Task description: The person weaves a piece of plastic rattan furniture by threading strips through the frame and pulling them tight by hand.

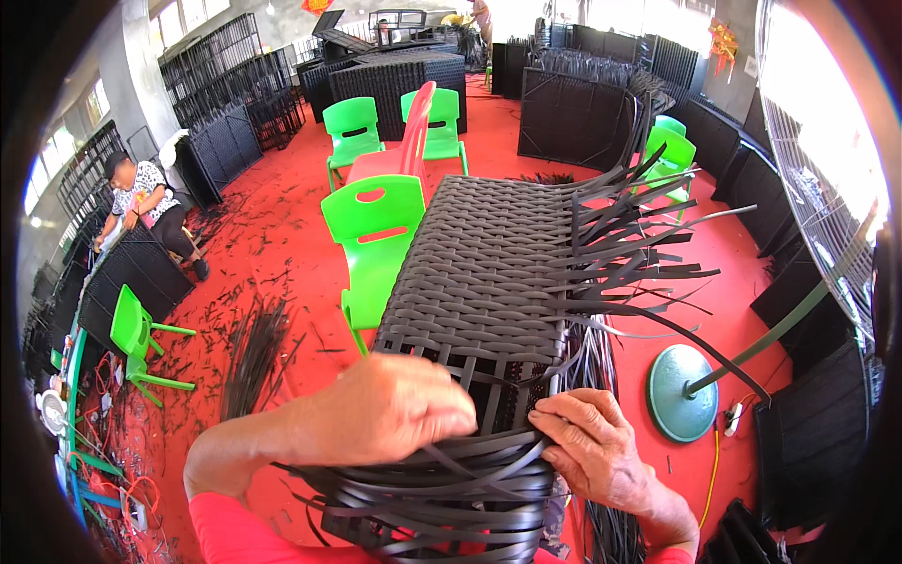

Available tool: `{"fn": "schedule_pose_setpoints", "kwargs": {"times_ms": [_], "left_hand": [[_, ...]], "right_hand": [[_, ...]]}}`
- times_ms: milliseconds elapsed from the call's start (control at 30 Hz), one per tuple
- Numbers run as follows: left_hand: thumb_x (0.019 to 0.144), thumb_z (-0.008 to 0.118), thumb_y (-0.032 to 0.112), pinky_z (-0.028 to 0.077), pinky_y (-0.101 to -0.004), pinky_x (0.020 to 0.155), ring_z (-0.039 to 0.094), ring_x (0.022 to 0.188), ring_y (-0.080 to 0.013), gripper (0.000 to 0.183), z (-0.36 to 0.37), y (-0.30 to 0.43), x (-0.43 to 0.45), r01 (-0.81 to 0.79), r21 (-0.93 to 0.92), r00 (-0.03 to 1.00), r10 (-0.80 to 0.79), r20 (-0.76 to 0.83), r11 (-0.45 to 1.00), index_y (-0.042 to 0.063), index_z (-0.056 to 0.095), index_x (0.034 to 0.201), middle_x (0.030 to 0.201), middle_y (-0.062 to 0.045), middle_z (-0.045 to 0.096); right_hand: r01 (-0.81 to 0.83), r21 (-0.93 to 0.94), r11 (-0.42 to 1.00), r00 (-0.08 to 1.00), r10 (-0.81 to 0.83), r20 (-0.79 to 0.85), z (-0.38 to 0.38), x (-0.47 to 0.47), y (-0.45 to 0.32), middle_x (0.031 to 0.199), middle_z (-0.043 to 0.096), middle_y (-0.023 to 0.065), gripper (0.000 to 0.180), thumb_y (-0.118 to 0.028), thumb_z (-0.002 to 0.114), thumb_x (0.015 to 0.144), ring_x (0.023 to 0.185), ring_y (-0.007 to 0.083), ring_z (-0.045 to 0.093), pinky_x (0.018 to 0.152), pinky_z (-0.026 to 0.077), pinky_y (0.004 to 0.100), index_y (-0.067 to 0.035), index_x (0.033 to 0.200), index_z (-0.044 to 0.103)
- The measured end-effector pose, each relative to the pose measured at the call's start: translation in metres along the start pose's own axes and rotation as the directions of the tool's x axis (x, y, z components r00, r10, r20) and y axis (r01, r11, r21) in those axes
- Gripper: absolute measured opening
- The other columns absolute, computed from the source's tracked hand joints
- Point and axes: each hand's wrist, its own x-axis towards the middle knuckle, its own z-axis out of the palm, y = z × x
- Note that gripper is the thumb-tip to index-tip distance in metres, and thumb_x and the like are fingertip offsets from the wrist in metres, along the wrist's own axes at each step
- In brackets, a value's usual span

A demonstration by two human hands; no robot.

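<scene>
Before me lies a panel (pixel 486 268) of dark plastic wicker, woven tightly at its far part, with bare lengthwise bands (pixel 488 395) at the near part. Many loose black plastic strips (pixel 486 486) lie across its near end. My left hand (pixel 394 409), blurred, is over the left side of the panel just above these strips; its fingers curl downward, and what they hold is hidden. At the panel's right edge, the thumb and fingers of my right hand (pixel 599 444) close around strip ends. Cut strip ends (pixel 634 240) stick out from the woven part's right side.
Beyond the panel's left side stand a green plastic chair (pixel 373 233) and a red chair (pixel 394 155). A round green stand base (pixel 682 391) with a slanting pole is at right. Strip bundles (pixel 257 359) lie on the red floor. A person (pixel 144 194) sits working at far left.
</scene>
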Motion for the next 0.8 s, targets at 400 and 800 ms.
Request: {"fn": "schedule_pose_setpoints", "kwargs": {"times_ms": [400,800], "left_hand": [[0.075,0.069,0.020,0.044,-0.0350,0.073,0.052,0.082,-0.0226,0.015,0.029,-0.025,0.038,-0.004,0.258,1.000,0.005,-0.002,0.966,0.009,0.059,0.078,0.081,-0.004,0.052],[0.077,0.071,0.012,0.045,-0.0309,0.069,0.054,0.080,-0.0191,0.013,0.037,-0.028,0.036,0.086,-0.079,0.993,-0.092,-0.073,0.993,0.007,0.059,0.076,0.080,-0.003,0.056]], "right_hand": [[0.001,0.033,0.999,0.994,0.003,-0.114,0.017,-0.010,-0.001,0.113,0.056,0.0105,0.043,-0.010,0.068,0.072,0.100,0.0273,0.053,0.083,0.044,0.0375,-0.001,0.112,0.059],[-0.073,0.291,0.954,0.937,0.165,-0.308,0.020,-0.013,0.033,0.110,0.058,0.0144,0.038,0.000,0.066,0.073,0.098,0.0309,0.057,0.082,0.049,0.0378,-0.003,0.110,0.061]]}}
